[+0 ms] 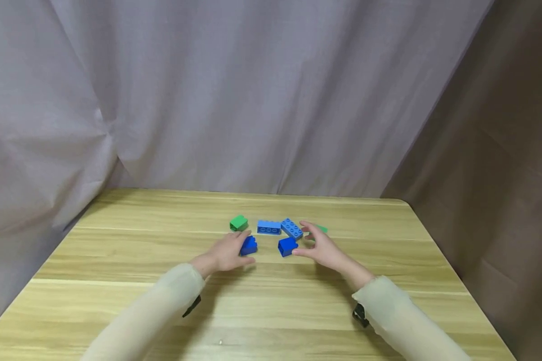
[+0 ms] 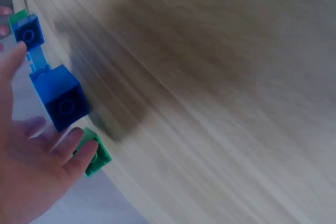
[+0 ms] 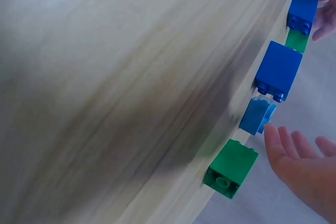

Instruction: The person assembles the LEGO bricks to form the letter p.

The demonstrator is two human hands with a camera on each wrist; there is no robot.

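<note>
My left hand (image 1: 228, 250) reaches around a dark blue toy building brick (image 1: 249, 245), thumb on the near side and fingers on the far side. In the left wrist view the thumb and fingers stand spread, with a gap to that brick (image 2: 55, 85). Across from it, a second dark blue brick (image 1: 286, 246) lies on its side beside my right hand (image 1: 325, 248). The right thumb tip is right at this brick's edge, and the other fingers are spread apart above the table. The right wrist view shows the fingers extended near a light blue brick (image 3: 256, 115).
Behind the dark blue bricks lie a long light blue brick (image 1: 268, 224) and another with its studs up (image 1: 291, 228). A green brick (image 1: 239, 222) lies at the back left, another green one (image 1: 320, 229) partly behind the right hand. A curtain (image 1: 253, 100) hangs behind the wooden table (image 1: 271, 306).
</note>
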